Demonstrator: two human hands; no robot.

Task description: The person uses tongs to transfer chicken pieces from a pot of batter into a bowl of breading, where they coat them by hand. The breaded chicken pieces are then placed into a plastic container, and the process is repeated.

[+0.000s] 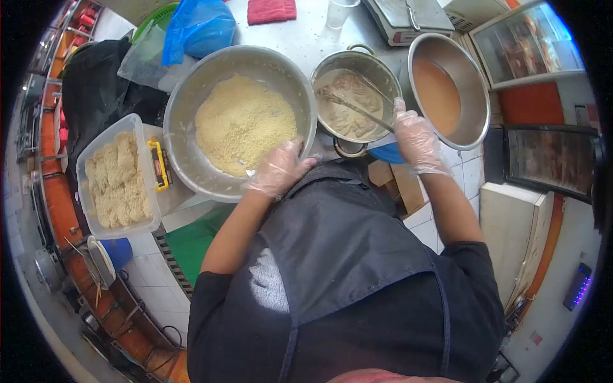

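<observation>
My left hand (280, 168), in a clear plastic glove, grips the near right rim of a large metal bowl (177, 137). Pale yellow breadcrumbs (246, 121) fill the bowl's bottom. My right hand (418, 137), gloved the same way, holds metal tongs (364, 113) by their upper end. The tongs are spread, and their tips reach into a two-handled pot (322, 69). Inside that pot, strips of what looks like meat (354, 89) lie in a pale, wet batter. Right of the pot stands a deep metal bowl (476, 80) of orange-brown liquid (437, 96).
A plastic tub of crumb-coated pieces (118, 182) sits at the left, with a yellow latch (159, 166). Behind are a blue bag (199, 29), a red cloth (271, 11), a clear cup (340, 13) and a scale (408, 22). A glass-fronted display case (527, 45) stands right.
</observation>
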